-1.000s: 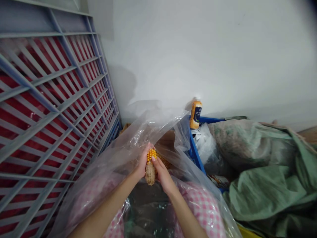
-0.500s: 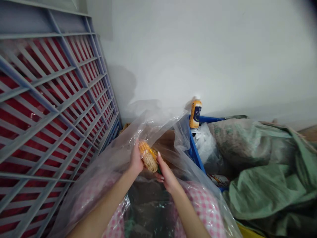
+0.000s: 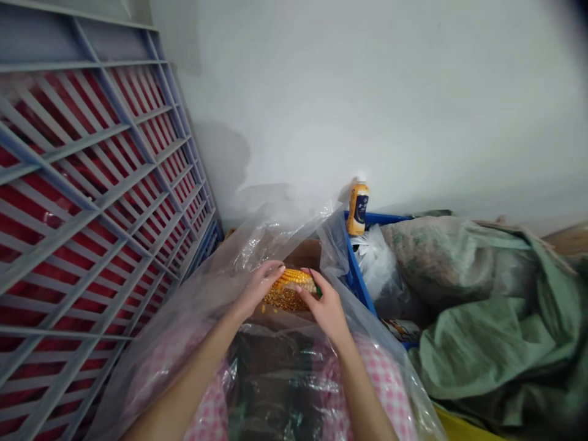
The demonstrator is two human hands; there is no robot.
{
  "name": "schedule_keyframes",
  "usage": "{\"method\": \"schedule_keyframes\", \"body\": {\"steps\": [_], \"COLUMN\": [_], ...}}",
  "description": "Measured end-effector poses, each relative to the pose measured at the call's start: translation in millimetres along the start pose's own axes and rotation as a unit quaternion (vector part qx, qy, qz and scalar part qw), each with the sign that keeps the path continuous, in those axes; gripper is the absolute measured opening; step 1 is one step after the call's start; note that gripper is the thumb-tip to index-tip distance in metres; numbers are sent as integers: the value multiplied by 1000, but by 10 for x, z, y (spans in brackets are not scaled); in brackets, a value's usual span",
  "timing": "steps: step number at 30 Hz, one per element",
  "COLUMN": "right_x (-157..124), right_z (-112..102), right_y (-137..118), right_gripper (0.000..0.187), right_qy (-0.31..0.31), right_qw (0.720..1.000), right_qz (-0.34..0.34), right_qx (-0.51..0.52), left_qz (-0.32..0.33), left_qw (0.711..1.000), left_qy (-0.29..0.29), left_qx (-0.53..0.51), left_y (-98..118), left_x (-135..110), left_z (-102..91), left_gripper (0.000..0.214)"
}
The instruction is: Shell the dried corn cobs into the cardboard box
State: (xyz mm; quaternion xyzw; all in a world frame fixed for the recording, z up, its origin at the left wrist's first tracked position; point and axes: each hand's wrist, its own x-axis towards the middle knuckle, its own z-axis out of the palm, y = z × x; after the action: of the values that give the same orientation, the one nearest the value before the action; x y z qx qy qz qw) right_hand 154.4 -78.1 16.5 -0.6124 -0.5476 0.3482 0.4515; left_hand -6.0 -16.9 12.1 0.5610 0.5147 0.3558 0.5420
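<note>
My left hand (image 3: 257, 288) and my right hand (image 3: 325, 306) both grip a yellow corn cob (image 3: 294, 278) that lies crosswise between them. The left fingers curl over its left end, the right hand closes on its right end. Below the cob lies a heap of loose kernels (image 3: 283, 300) inside an open cardboard box (image 3: 303, 252). A clear plastic sheet (image 3: 215, 300) drapes over the box and my pink checked lap (image 3: 386, 380).
A grey slatted rack (image 3: 92, 202) with red behind it leans at the left. An orange bottle (image 3: 357, 207) stands on a blue crate (image 3: 356, 275) by the white wall. Green woven sacks (image 3: 487, 306) pile up at the right.
The cob has turned from upright to crosswise and moved a little forward over the box. Both hands shifted with it, and the camera tilted slightly.
</note>
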Motion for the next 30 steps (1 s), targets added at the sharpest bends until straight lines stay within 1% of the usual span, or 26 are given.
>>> {"method": "schedule_keyframes", "body": {"steps": [4,5,6,8,10,12,14,16,17,19,20,22,24,27,29,30], "right_x": [18,18,16,8,1,-1,5,13,16,20,20,14,5,-7,-7,-5], "right_z": [-110,-139,-165,-201,-208,-186,-151,-116,-100,-73,-59,-21,29,106,135,139], "right_y": [-62,-82,-99,-123,-128,-119,-106,-98,-98,-102,-106,-115,-122,-124,-113,-105], "right_gripper": [45,44,44,43,44,48,55,57,53,43,41,45,49,49,49,51], "right_qy": [-31,-39,-44,-51,-56,-58,-48,-33,-27,-16,-11,-5,3,21,24,25], "right_qw": [994,992,990,986,980,974,968,966,967,972,975,980,985,993,994,993], "right_qz": [32,35,36,35,35,41,49,56,61,78,88,104,108,93,86,91], "right_qx": [98,116,131,157,186,217,240,250,246,221,204,169,135,71,60,67], "left_qz": [76,79,67,8,-69,-143,-205,-237,-238,-228,-222,-211,-188,-114,-79,-80], "left_qw": [989,985,983,982,978,959,931,915,915,922,925,932,943,963,966,966], "left_qy": [-83,-108,-133,-176,-198,-205,-216,-208,-196,-160,-144,-117,-84,-40,-30,-30], "left_qx": [99,111,112,73,-22,-133,-212,-251,-261,-271,-272,-271,-260,-242,-243,-246], "left_y": [105,137,163,187,168,123,73,34,19,-4,-15,-39,-73,-128,-144,-141], "left_x": [-4,-17,-34,-79,-131,-179,-214,-228,-228,-218,-212,-201,-198,-205,-214,-217], "left_z": [-126,-147,-155,-124,-32,91,205,281,304,332,342,361,387,431,456,465], "left_gripper": [40,41,41,43,47,53,57,58,58,57,58,60,58,50,48,48]}}
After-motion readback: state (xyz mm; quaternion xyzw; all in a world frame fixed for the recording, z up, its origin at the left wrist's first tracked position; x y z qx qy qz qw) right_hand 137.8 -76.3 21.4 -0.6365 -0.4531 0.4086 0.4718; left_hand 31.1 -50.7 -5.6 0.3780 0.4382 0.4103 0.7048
